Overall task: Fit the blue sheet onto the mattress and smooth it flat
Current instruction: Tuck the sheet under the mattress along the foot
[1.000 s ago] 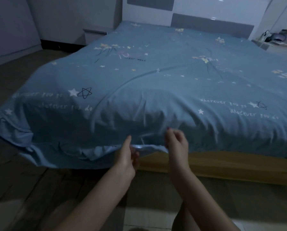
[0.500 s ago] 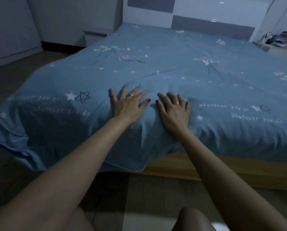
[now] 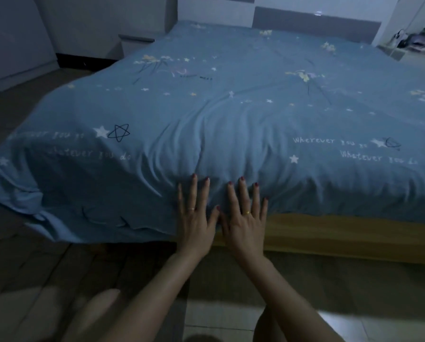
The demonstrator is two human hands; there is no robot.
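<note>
Left hand (image 3: 196, 224) and right hand (image 3: 246, 222) side by side, fingers straight and spread, pressed flat on blue star-print sheet (image 3: 231, 114) at mattress foot edge, above wooden bed frame (image 3: 342, 233)

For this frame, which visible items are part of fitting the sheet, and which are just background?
Job:
- blue sheet, draped over the mattress, wrinkled near the foot edge
- left hand and right hand, flat on the sheet's hanging side

Background:
- wooden bed frame
- grey headboard
- nightstand
- clutter at far right, too dim to identify
</note>
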